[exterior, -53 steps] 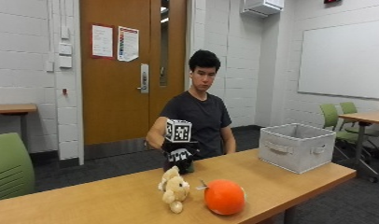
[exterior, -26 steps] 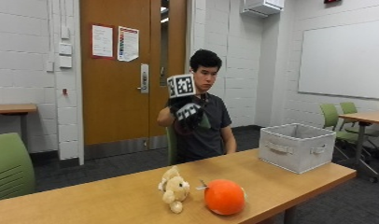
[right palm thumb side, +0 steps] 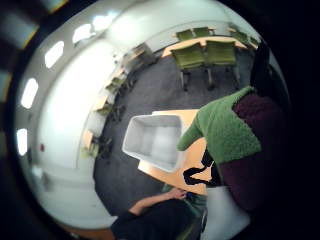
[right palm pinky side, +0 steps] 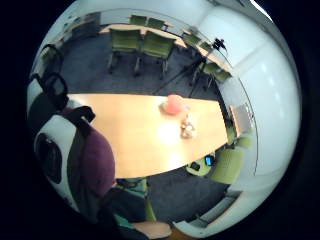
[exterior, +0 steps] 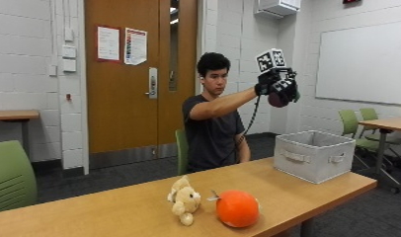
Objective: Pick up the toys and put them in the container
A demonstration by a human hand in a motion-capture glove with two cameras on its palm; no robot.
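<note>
Now | R hand raised, fingers curled round purple-green toy | container below, slightly fwd-right on bench | next: lower over opening

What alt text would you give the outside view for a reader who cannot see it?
A seated person's gloved right hand holds a purple and green toy high above a grey container. A plush bear and an orange ball lie on the table.

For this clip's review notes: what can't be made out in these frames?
- Held toy: in the outside view the gloved right hand covers most of it; in the thumb side palm view it is cut off by the edge, so its shape is unclear.
- Container: the outside view hides its inside behind the wall.
- Plush toy: too small in the little finger side view.
</note>
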